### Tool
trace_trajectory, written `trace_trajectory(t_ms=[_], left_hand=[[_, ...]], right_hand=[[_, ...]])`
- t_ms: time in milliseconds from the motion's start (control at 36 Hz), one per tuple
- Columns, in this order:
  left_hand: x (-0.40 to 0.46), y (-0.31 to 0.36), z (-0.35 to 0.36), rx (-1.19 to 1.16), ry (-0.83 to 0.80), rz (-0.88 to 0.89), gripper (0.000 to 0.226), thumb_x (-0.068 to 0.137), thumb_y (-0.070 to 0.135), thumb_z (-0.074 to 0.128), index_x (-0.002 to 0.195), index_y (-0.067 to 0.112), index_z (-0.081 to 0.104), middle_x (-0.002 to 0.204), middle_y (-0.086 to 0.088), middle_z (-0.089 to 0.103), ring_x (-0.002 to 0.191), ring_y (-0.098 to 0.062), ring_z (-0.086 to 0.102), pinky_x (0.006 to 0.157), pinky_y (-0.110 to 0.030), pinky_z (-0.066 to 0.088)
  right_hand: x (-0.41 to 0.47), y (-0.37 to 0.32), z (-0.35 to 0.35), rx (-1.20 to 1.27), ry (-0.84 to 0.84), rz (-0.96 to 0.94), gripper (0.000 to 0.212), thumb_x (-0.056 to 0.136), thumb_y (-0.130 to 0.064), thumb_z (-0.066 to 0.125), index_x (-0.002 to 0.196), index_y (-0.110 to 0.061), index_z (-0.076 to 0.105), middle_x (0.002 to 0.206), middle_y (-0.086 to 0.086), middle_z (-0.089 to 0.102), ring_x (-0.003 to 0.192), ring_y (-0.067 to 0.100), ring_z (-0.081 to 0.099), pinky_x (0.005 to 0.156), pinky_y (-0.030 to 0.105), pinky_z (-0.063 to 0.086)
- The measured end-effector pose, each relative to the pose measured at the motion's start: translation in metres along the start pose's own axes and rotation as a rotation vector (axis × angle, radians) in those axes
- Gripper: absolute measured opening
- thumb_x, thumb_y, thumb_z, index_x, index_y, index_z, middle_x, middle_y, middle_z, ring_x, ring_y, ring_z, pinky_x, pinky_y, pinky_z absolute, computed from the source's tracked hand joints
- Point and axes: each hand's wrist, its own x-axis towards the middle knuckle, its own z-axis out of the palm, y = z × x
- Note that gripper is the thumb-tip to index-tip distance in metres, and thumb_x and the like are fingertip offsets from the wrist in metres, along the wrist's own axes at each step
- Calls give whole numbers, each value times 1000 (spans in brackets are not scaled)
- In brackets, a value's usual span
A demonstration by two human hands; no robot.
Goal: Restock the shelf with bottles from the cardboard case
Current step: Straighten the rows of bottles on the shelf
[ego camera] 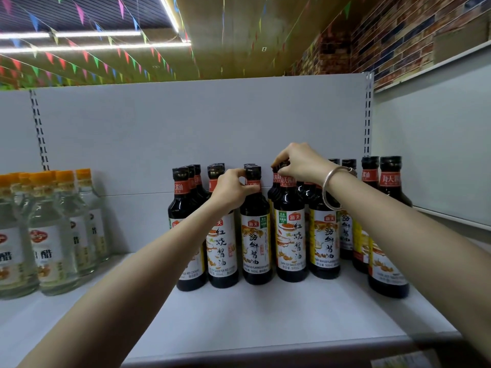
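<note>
Both arms reach in over the white metal shelf board point(265, 309) to the cluster of dark glass soy sauce bottles w/ black caps and white-yellow labels point(324, 235) standing upright mid-to-right of the shelf.

Left hand point(233, 189): fingers curled round the neck of the front dark soy bottle with a crab-picture label point(255, 235), thumb side at the red neck band, just below the cap. Bottle upright, base on the shelf, touching or nearly touching neighbours on both sides.

Right hand point(297, 163): fingertips pinch the cap of the next dark soy bottle with a dish-picture label point(291, 235), hand arched over the top. A silver metal bangle point(336, 187) sits on that wrist, in front of the bottles behind.

Room: soy bottles run approx 3 deep back to the grey back panel point(186, 128); rear rows touch or nearly touch it. Front row stands well back from the shelf's front lip point(265, 349), so a wide bare strip of board lies in front. One soy bottle at far right point(388, 248) stands further fwd than the rest, near the right side panel point(438, 155).

Left: group of clear bottles w/ orange caps and white labels point(53, 235), well apart from the soy cluster; bare shelf between the two groups. Headroom above the caps is open up to the panel's top edge.

Cardboard case: not in view.
</note>
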Motion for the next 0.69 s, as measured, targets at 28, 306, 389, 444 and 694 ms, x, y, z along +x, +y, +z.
trace_trajectory(t_ms=[28, 306, 389, 444, 694], left_hand=[[0, 0, -1, -5, -4, 1, 41, 86, 17, 69, 125, 11, 59, 114, -10, 66, 76, -8, 58, 47, -3, 45], [-3, 2, -4, 9, -15, 5, 39, 86, 18, 70, 123, 10, 61, 117, -9, 66, 79, -8, 59, 49, -4, 46], [-5, 3, -5, 14, -17, 8, 43, 86, 17, 69, 126, 9, 58, 121, -10, 64, 85, -9, 58, 49, -3, 45], [-6, 5, -6, 16, -19, 10, 44, 86, 17, 69, 127, 8, 57, 122, -10, 63, 87, -9, 57, 49, -3, 45], [-10, 6, -9, 26, 14, -16, 49, 80, 20, 75, 124, 6, 60, 111, -6, 69, 81, -10, 65, 70, -18, 54]], right_hand=[[0, 0, 0, -1, -1, -2, 27, 89, -9, 62, 115, -14, 68, 120, 7, 65, 107, 19, 60, 89, 26, 49], [-1, 0, -1, 12, -4, 1, 28, 89, -9, 62, 116, -14, 68, 119, 7, 66, 108, 19, 60, 93, 28, 49], [-1, 0, 0, 13, 2, -1, 28, 89, -8, 62, 116, -13, 68, 120, 7, 66, 109, 19, 60, 90, 25, 48], [-2, 0, 0, 14, 0, -3, 28, 89, -8, 62, 116, -13, 68, 120, 7, 65, 108, 18, 60, 88, 23, 47], [-1, 1, -6, 48, -17, 0, 36, 90, -25, 61, 125, -15, 61, 128, 7, 60, 116, 19, 55, 87, 22, 40]])
